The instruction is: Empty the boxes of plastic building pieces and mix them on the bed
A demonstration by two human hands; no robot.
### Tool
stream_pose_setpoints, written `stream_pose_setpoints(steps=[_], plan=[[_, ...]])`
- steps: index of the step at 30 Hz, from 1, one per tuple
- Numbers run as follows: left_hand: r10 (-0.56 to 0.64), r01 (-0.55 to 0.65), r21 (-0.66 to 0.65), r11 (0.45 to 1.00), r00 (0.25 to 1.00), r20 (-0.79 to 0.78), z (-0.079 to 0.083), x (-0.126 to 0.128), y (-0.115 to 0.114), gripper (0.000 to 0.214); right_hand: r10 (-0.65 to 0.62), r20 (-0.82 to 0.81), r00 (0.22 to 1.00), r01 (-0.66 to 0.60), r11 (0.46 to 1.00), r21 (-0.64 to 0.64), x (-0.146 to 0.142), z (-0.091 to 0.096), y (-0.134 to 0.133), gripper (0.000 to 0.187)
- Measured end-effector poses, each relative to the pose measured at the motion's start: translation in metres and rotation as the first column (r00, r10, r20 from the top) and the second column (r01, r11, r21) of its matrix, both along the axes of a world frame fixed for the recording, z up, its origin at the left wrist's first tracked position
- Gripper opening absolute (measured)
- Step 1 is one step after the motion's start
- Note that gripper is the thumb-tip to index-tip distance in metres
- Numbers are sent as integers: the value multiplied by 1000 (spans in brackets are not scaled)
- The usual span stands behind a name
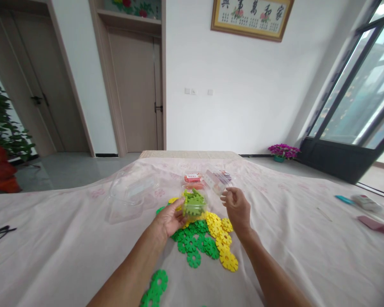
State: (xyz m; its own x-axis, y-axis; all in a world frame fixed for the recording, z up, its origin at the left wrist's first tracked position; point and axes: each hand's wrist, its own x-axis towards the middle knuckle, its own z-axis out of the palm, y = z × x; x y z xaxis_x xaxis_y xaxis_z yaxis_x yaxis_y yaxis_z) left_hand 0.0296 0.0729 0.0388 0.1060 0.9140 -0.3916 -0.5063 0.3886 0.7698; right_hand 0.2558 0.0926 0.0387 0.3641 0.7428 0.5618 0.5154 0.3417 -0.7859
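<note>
My left hand [173, 218] is closed on the side of a small clear plastic box [195, 209] filled with light green plastic pieces [194, 197]. The box is held above a spread of notched plastic discs, green [190, 244] and yellow [224, 238]. To the right of it, my right hand [238, 209] is curled with fingers drawn together. Its fingertips are beside a clear plastic piece with a printed label [215, 182], perhaps a lid. Whether they grip it I cannot tell. Behind the held box stands a box with red contents and a white label [192, 178].
Clear empty containers [128, 194] lie on the pink-white cloth [67, 238] at left. More green discs [155, 288] are near the front edge. Dark-framed glasses [1, 232] lie far left. A blue item [344, 199] and a pink item [376, 224] lie far right.
</note>
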Motion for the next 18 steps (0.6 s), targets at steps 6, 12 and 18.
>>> stream_pose_setpoints(steps=[6, 12, 18], plan=[[113, -109, 157, 982, 993, -18, 8, 4, -8, 67, 92, -412, 906, -126, 990, -56, 5, -19, 5, 29], [400, -61, 602, 796, 800, -447, 5, 2, -13, 79, 98, -444, 891, -140, 988, -64, 10, -30, 7, 32], [637, 252, 774, 581, 452, -625, 10, 10, -25, 70, 118, -441, 890, -164, 984, -66, 8, -32, 6, 34]])
